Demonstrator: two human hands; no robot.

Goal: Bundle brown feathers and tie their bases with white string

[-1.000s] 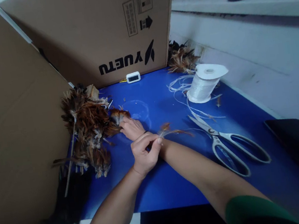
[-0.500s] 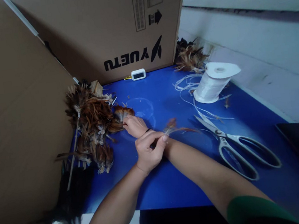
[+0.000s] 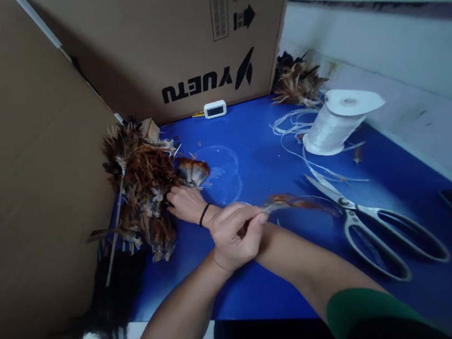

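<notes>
My left hand pinches a few thin brown feathers between thumb and index finger, their tips pointing right. It rests over my crossed right forearm. Reaching left beneath it, my right hand has its fingers curled at the edge of a pile of brown feather bundles. Its fingertips are partly hidden, and I cannot make out what lies in them. Just above that hand is a small grey and orange feather bunch. A thin white thread runs near the held feathers.
Large scissors lie on the blue table at right, below a white ribbon spool with loose ribbon. A cardboard box walls the back and left. A small white timer, black feathers and another feather bundle are around.
My right hand has moved left and slightly down, from the small feather bunch to the larger pile. My left hand still pinches its feathers. The view has shifted slightly.
</notes>
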